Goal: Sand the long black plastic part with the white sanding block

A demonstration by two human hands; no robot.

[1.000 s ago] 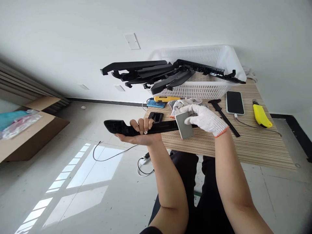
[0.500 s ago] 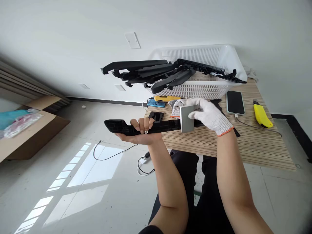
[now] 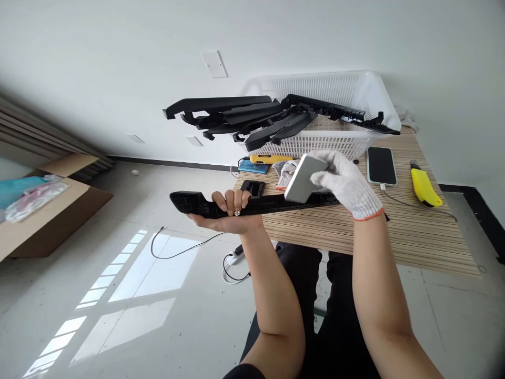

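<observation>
My bare left hand (image 3: 231,210) is wrapped round a long black plastic trim piece (image 3: 272,204), near its wide left end. The piece lies nearly level across the table's left edge, and part of its right half is hidden. A white knitted glove covers my right hand (image 3: 339,179), which grips a flat silver-grey rectangular block (image 3: 304,179) by its right side. This block is tilted and stands in front of the trim piece; whether the two touch, I cannot tell. Behind the block a grey-white glove (image 3: 284,172) rests on the table.
Several black trim pieces (image 3: 252,116) lie across a white plastic basket (image 3: 335,142) and overhang its left side. A yellow tool (image 3: 272,159), a phone (image 3: 381,166) on a cable and a yellow-handled cutter (image 3: 425,187) lie on the wooden table (image 3: 394,237). Left stands a cardboard box (image 3: 63,221).
My right hand has tilted the silver-grey block from upright to slanted and shifted slightly right. My left hand and the trim piece have hardly moved.
</observation>
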